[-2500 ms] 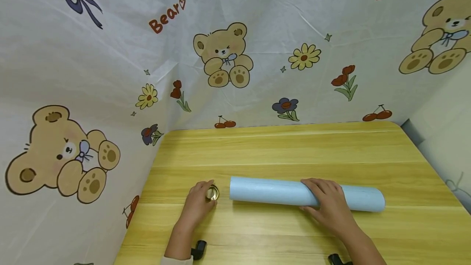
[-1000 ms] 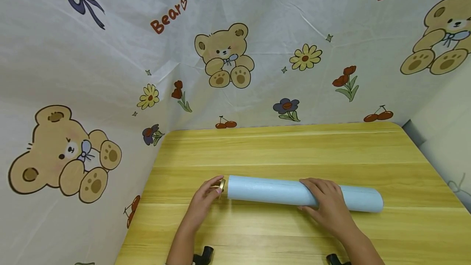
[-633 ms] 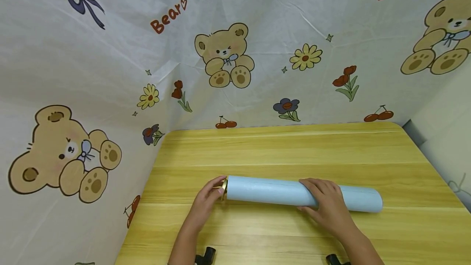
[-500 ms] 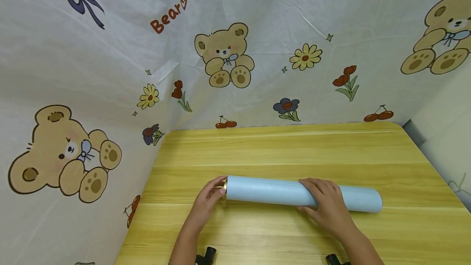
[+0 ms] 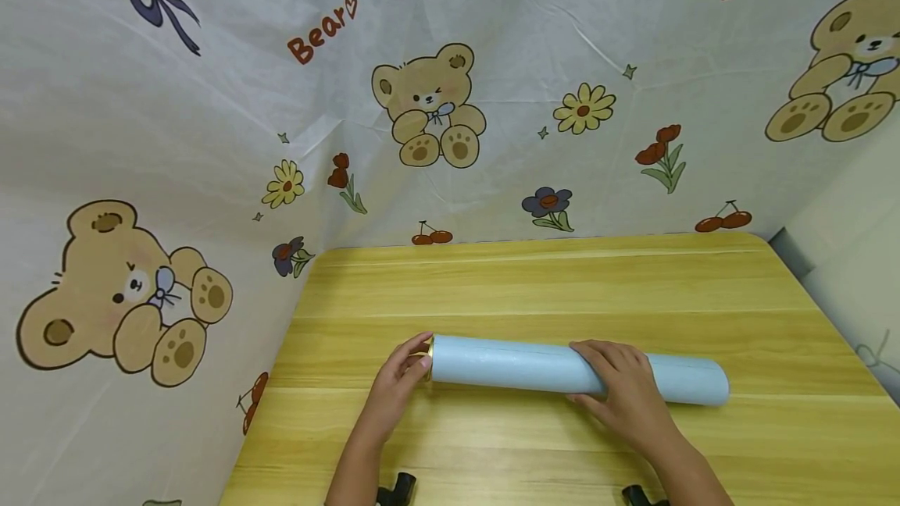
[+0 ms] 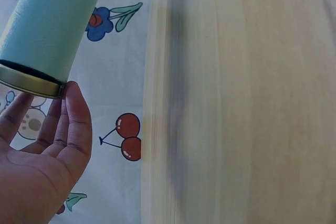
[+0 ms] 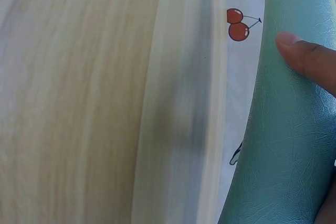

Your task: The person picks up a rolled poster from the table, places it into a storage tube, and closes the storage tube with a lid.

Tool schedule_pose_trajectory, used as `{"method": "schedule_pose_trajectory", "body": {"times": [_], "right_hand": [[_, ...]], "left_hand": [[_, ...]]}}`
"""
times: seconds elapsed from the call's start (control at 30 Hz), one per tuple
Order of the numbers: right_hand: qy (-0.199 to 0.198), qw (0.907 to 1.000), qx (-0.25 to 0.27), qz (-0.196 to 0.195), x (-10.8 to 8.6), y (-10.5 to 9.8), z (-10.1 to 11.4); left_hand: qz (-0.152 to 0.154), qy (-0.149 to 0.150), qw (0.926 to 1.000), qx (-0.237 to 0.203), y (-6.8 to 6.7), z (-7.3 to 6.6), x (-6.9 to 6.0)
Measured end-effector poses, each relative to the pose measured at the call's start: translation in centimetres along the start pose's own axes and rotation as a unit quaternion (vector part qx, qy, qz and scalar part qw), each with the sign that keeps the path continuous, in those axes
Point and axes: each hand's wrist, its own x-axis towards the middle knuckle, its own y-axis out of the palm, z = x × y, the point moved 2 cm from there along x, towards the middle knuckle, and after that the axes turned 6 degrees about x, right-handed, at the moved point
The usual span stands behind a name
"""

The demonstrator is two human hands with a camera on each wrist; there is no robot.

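Note:
A light blue cardboard tube (image 5: 506, 364) lies across the table, its left end towards my left hand (image 5: 394, 389). That hand pinches a gold metal lid (image 6: 31, 82) by its rim, thumb on one side and fingers on the other. The lid sits against the tube's end, and in the left wrist view a dark gap shows between them along one side. My right hand (image 5: 622, 383) grips the tube right of its middle, from above. Its thumb (image 7: 302, 56) presses on the tube's near side in the right wrist view; the other fingers are mostly hidden there.
The tube lies on a wood-grain table (image 5: 562, 279). Behind and to the left hangs a white cloth (image 5: 520, 37) printed with bears and flowers. Black fittings (image 5: 398, 489) show near each forearm at the bottom edge.
My left hand has turned the gold lid from facing up to facing the tube and brought it rightward against the tube's end. The tube has shifted slightly left; my right hand keeps its grip.

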Motion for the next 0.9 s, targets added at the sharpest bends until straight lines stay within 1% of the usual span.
{"method": "schedule_pose_trajectory", "body": {"times": [0.27, 0.5, 0.6, 0.77, 0.9], "right_hand": [[0.0, 1.0, 0.005, 0.0, 0.0, 0.0, 0.1], [0.001, 1.0, 0.007, 0.004, 0.0, 0.1, 0.2], [0.0, 1.0, 0.007, 0.006, 0.0, 0.2, 0.3], [-0.002, 0.9999, 0.007, 0.008, 0.0, 0.4, 0.5], [-0.005, 0.9999, 0.006, 0.012, 0.0, 0.5, 0.8]], "left_hand": [[-0.01, -0.001, 0.9999, -0.007, 0.1, -0.2, 0.0], [-0.006, 0.004, 0.9999, -0.007, 0.2, -0.1, 0.0], [-0.007, 0.008, 0.9999, 0.001, 0.4, 0.1, 0.1], [-0.023, 0.013, 0.9993, 0.025, 1.0, 0.5, 0.5], [-0.025, 0.022, 0.9988, 0.036, 1.5, 0.4, 0.7]]}}
